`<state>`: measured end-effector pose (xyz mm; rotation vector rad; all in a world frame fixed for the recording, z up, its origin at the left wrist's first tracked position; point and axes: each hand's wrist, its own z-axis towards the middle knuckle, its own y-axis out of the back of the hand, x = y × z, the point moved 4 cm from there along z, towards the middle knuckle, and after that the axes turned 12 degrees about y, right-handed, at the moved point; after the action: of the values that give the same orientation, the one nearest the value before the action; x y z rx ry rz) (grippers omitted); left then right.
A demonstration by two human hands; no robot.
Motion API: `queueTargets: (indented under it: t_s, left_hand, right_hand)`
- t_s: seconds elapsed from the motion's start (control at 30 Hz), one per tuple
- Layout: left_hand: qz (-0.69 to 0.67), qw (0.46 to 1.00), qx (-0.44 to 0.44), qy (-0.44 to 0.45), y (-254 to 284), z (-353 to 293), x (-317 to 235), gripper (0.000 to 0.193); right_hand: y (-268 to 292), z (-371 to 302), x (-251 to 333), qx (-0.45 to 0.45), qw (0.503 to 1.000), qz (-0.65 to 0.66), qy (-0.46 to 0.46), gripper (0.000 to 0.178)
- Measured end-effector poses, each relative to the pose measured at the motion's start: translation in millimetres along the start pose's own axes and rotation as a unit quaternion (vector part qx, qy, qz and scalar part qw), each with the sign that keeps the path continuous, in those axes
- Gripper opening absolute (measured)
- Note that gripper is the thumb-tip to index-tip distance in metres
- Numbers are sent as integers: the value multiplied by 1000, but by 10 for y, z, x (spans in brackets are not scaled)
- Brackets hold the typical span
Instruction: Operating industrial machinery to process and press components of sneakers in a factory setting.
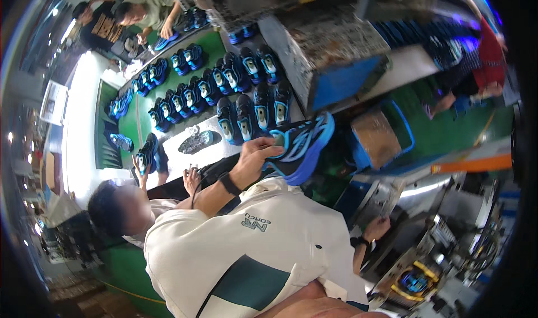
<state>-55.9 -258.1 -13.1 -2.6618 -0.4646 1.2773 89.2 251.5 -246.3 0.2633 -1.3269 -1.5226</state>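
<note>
My left hand (259,158) grips a black and blue sports shoe (302,147) by its collar, above the front of my light sweatshirt. The shoe is tilted, its bright blue sole turned toward the lower right. At the right, my right hand (376,228) has its fingers curled in beside a metal machine (440,237); what they hold, if anything, is too small to make out. Lower on that machine, yellow pads (430,270) flank a blue and dark thing (413,282).
Rows of similar shoes (193,94) stand on a green and white bench (210,48). A co-worker (112,209) at the left holds a shoe (147,152). Other people work at the far left and far right. A blue-framed bin with a brown box (376,138) stands at the right.
</note>
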Motion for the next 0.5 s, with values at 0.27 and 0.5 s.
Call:
queueTargets:
  t_s: [0.27,0.5]
  left_hand:
    - [-35,950,-170,-258,1515,788,-743,25]
    - [-88,924,-289,-234,2864,3097,-1615,36]
  right_hand:
    - [819,2385,2369,-77,947,212,231,21]
    - [19,3730,4194,55,942,53,328,38]
